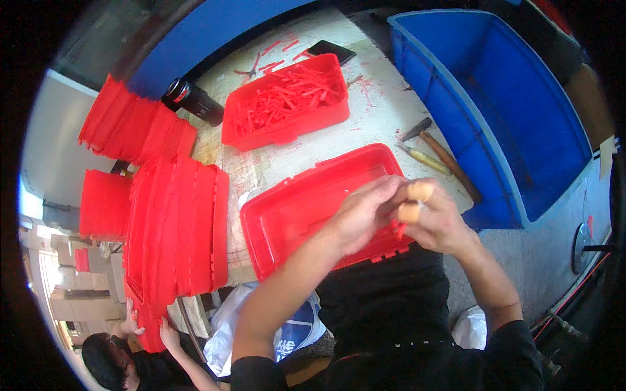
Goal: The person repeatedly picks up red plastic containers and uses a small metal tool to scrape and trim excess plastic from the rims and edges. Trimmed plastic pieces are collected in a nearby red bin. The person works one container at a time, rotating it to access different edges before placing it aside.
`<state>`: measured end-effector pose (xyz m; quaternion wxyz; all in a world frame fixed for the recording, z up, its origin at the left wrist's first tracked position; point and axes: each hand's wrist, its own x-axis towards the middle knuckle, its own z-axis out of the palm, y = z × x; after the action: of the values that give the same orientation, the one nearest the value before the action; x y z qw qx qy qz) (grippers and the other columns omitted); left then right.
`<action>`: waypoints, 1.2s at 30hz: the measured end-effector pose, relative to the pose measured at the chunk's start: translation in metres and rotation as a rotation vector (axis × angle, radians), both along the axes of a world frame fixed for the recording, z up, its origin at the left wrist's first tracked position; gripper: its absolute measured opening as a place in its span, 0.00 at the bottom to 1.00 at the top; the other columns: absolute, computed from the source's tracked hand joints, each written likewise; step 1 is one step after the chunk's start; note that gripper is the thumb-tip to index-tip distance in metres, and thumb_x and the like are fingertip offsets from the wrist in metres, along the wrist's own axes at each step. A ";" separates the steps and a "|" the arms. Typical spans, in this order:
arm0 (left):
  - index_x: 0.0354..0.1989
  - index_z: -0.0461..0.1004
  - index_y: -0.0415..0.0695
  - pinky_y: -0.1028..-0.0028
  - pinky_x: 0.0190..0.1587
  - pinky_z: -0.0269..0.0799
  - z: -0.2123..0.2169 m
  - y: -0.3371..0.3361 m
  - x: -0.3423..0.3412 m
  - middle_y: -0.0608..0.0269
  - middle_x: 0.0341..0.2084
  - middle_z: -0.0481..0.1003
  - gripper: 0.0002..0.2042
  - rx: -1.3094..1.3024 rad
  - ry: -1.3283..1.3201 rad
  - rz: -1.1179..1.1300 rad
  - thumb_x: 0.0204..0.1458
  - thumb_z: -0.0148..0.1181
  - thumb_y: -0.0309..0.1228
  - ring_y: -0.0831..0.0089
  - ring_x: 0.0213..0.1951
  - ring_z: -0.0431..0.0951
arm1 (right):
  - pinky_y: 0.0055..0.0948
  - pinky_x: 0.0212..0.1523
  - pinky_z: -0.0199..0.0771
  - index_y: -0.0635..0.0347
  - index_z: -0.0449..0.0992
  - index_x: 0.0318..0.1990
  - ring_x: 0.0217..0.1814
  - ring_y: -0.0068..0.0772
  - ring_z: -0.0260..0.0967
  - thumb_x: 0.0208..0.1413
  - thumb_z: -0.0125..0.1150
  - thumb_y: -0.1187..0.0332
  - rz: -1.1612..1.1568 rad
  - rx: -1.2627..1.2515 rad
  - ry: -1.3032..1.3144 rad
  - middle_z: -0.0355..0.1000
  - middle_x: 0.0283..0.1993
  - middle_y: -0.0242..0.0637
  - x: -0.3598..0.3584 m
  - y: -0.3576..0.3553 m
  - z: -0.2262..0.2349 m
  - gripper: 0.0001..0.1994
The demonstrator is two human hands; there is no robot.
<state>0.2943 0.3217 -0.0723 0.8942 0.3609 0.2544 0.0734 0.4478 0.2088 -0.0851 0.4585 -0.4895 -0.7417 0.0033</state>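
Observation:
A red plastic lid-like tray (306,202) lies on the worktable in front of me. My left hand (362,215) and my right hand (433,218) meet over its near right edge, fingers pinched together on the rim or on a small red piece there; which one I cannot tell. Tan finger guards cover two fingers of my right hand. The near right corner of the tray is hidden by both hands.
A red bin of red strips (287,101) sits farther back. Stacks of red trays (176,234) stand at the left. A large blue crate (515,98) is at the right, with a hammer (440,153) beside it. Another person (130,358) crouches lower left.

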 end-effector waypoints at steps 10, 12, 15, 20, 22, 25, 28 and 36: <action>0.43 0.80 0.46 0.53 0.56 0.67 -0.031 0.100 0.064 0.56 0.42 0.80 0.13 2.086 0.121 -0.929 0.48 0.64 0.32 0.57 0.54 0.75 | 0.17 0.22 0.48 0.55 0.69 0.46 0.22 0.14 0.50 0.69 0.54 0.62 0.041 -0.894 1.414 0.63 0.29 0.25 0.032 -0.035 -0.013 0.08; 0.40 0.80 0.47 0.54 0.51 0.68 -0.030 0.120 0.055 0.57 0.40 0.80 0.11 2.096 0.302 -0.827 0.48 0.65 0.35 0.56 0.50 0.77 | 0.16 0.24 0.51 0.53 0.66 0.49 0.26 0.12 0.52 0.67 0.56 0.66 -0.003 -0.912 1.242 0.61 0.31 0.23 0.032 -0.034 -0.010 0.08; 0.38 0.80 0.45 0.53 0.47 0.71 -0.031 0.151 0.019 0.52 0.37 0.80 0.11 2.051 0.483 -0.593 0.51 0.65 0.38 0.52 0.45 0.78 | 0.17 0.25 0.55 0.53 0.66 0.47 0.28 0.11 0.54 0.66 0.58 0.69 -0.033 -0.836 0.906 0.60 0.33 0.22 0.030 -0.019 -0.003 0.07; 0.37 0.78 0.43 0.53 0.45 0.73 -0.048 0.169 -0.054 0.47 0.36 0.79 0.10 1.918 0.589 -0.426 0.53 0.65 0.37 0.46 0.44 0.77 | 0.32 0.29 0.68 0.59 0.71 0.40 0.30 0.28 0.70 0.64 0.56 0.72 -0.085 -0.717 0.387 0.70 0.29 0.36 0.010 0.032 0.003 0.03; 0.35 0.75 0.41 0.54 0.44 0.73 -0.053 0.167 -0.072 0.44 0.36 0.78 0.11 1.816 0.585 -0.429 0.52 0.66 0.34 0.44 0.44 0.76 | 0.40 0.33 0.74 0.62 0.73 0.40 0.34 0.40 0.78 0.64 0.55 0.70 -0.110 -0.560 0.127 0.75 0.31 0.44 -0.010 0.060 -0.001 0.04; 0.36 0.74 0.41 0.53 0.43 0.72 -0.057 0.163 -0.085 0.43 0.34 0.78 0.11 1.735 0.588 -0.363 0.50 0.66 0.33 0.42 0.42 0.77 | 0.42 0.34 0.79 0.63 0.74 0.41 0.37 0.47 0.80 0.61 0.55 0.69 -0.170 -0.576 -0.355 0.77 0.33 0.47 -0.037 0.094 -0.008 0.07; 0.38 0.75 0.41 0.53 0.42 0.73 -0.060 0.165 -0.089 0.43 0.32 0.78 0.12 1.716 0.534 -0.316 0.49 0.67 0.33 0.43 0.41 0.78 | 0.37 0.28 0.79 0.62 0.73 0.40 0.30 0.43 0.79 0.59 0.56 0.68 -0.125 -0.421 -0.614 0.77 0.31 0.43 -0.058 0.120 -0.018 0.07; 0.39 0.81 0.41 0.55 0.44 0.76 -0.067 0.172 -0.086 0.41 0.33 0.80 0.18 1.560 0.576 -0.416 0.44 0.70 0.40 0.45 0.40 0.81 | 0.34 0.24 0.78 0.61 0.72 0.37 0.26 0.37 0.79 0.56 0.55 0.70 -0.150 -0.411 -0.749 0.76 0.30 0.41 -0.070 0.150 -0.045 0.05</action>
<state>0.2083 0.4936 -0.1397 0.2859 0.9168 0.2770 -0.0325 0.3777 0.3587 -0.1303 0.0498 -0.5905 -0.8032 -0.0602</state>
